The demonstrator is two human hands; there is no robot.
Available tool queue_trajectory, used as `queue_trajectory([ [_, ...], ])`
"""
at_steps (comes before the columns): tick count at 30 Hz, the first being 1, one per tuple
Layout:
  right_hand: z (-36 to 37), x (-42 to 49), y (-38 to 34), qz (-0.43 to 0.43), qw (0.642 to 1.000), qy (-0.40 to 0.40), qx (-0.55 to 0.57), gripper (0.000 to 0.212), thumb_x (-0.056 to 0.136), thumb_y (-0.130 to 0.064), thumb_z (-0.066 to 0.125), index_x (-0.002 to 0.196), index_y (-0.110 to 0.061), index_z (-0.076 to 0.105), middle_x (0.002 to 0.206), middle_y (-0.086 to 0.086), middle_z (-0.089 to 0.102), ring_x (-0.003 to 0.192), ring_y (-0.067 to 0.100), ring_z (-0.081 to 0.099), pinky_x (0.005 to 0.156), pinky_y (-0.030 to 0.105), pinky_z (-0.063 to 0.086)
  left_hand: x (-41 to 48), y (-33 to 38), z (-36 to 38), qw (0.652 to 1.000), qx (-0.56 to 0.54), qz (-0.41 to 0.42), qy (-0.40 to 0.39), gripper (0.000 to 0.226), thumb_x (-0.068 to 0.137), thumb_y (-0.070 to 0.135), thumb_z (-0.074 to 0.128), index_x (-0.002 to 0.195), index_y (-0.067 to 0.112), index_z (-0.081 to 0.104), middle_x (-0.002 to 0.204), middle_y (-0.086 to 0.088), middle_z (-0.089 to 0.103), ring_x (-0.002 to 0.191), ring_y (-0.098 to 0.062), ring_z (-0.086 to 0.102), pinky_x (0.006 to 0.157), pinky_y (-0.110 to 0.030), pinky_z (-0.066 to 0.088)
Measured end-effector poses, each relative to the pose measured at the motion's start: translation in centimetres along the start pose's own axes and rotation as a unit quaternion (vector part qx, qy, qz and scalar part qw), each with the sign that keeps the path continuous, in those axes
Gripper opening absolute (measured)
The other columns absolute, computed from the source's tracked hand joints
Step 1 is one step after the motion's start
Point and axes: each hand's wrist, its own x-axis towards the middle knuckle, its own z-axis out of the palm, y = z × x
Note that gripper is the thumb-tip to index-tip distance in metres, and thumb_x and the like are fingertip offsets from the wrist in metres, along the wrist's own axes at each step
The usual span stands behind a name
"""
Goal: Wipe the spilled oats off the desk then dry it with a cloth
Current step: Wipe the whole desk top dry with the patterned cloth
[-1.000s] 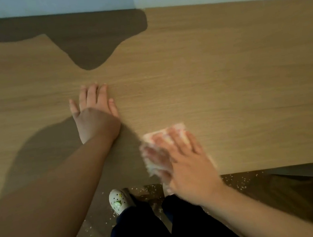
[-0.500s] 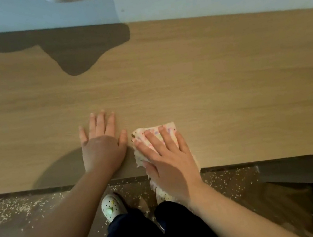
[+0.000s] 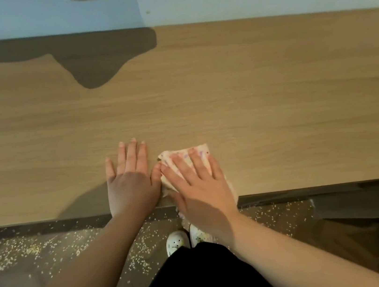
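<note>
Readable text: none in this view.
Pale folded cloth [image 3: 202, 152]: small pink and purple printed marks, too blurred to tell whether any are letters or numbers.
White shoes [image 3: 176, 242]: dark dots and green specks on the toe, which look like a pattern rather than lettering.
</note>
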Motion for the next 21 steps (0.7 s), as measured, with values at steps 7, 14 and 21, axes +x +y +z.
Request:
queue_trajectory([
  [7, -2.2, -2.3, 10.1, 0.321, 0.947, -0.006, 0.022, 0.055, 0.094, -0.051, 0.004, 0.146, -0.037, -0.009, 0.156, -0.004, -0.011, 0.142, 0.025, -0.014, 0.115, 0.051, -0.002, -0.2, 0.1, 0.0, 0.999, -0.028, 0.003, 0.025, 0.054, 0.099, 0.037, 0.016, 0.151, 0.022, 0.007, 0.159, 0.003, 0.001, 0.145, -0.016, -0.007, 0.117, -0.043, -0.005],
  [14, -0.4, -0.9, 1.0, 0.009, 1.000, -0.020, -0.010, 0.053, 0.096, -0.045, 0.020, 0.146, -0.029, 0.029, 0.151, 0.000, 0.029, 0.139, 0.031, 0.023, 0.109, 0.054, 0.017, -0.3, 0.2, -0.3, 0.999, -0.049, 0.004, 0.011, 0.059, 0.098, 0.038, 0.014, 0.150, 0.019, -0.007, 0.159, 0.005, 0.000, 0.145, -0.016, -0.007, 0.118, -0.044, -0.002],
  [21, -1.8, -2.1, 12.3, 0.271, 0.962, 0.019, 0.016, 0.054, 0.095, -0.051, -0.002, 0.146, -0.038, -0.010, 0.155, -0.007, -0.011, 0.142, 0.021, -0.015, 0.115, 0.046, -0.006, 0.1, 0.8, -0.7, 0.999, 0.019, 0.014, -0.029, 0.053, 0.099, 0.038, 0.009, 0.148, 0.033, -0.011, 0.159, 0.003, -0.008, 0.145, -0.022, -0.010, 0.117, -0.047, 0.002],
])
